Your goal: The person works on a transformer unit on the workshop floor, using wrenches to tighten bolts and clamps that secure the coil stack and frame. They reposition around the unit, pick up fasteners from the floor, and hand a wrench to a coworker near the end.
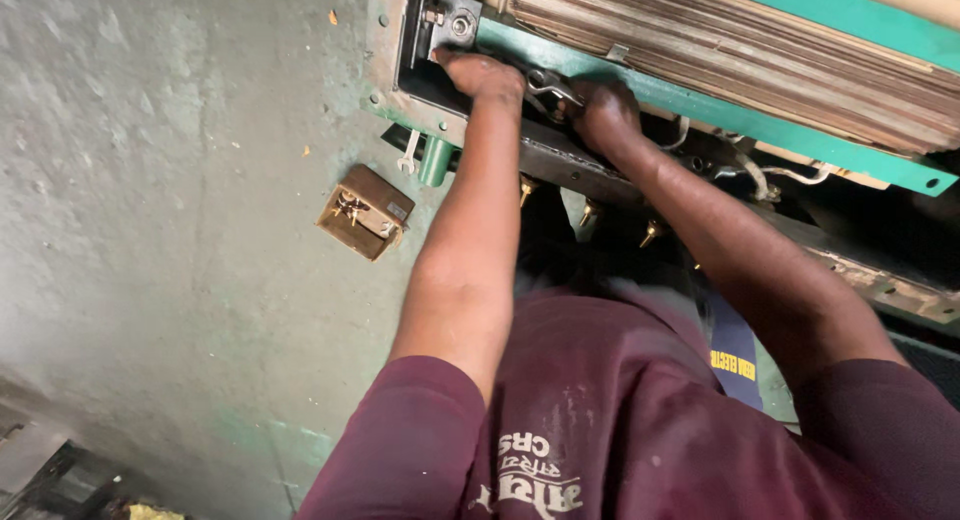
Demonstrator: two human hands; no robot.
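Two bare forearms are seen reaching forward from a maroon shirt [600,430] at the lower edge of the view. On the concrete floor [150,230], to the left of the left forearm, a small cardboard box [365,212] holding brass hardware is set down, and a spanner [408,152] lies just beyond it beside a green leg of the machine. Between the two forearms, a row of brass studs [585,212] is visible under the dark frame edge. Further on, the left hand [480,75] is pressed against the frame just below a black bracket plate [445,25]; its fingers are held together, but whether anything is gripped cannot be told. The right hand [605,115] is closed on a metal tool [550,88], which lies between the two hands and is applied at the green frame bar [700,105]. White wires [790,175] trail to the right of that hand. Farthest away, a laminated stack [720,50] is clamped above the bar. The bracket plate is seen already bolted in place; as hardware is left in the box and the tool is engaged, the work is judged to be partly done, with fastening at the bar not yet finished.
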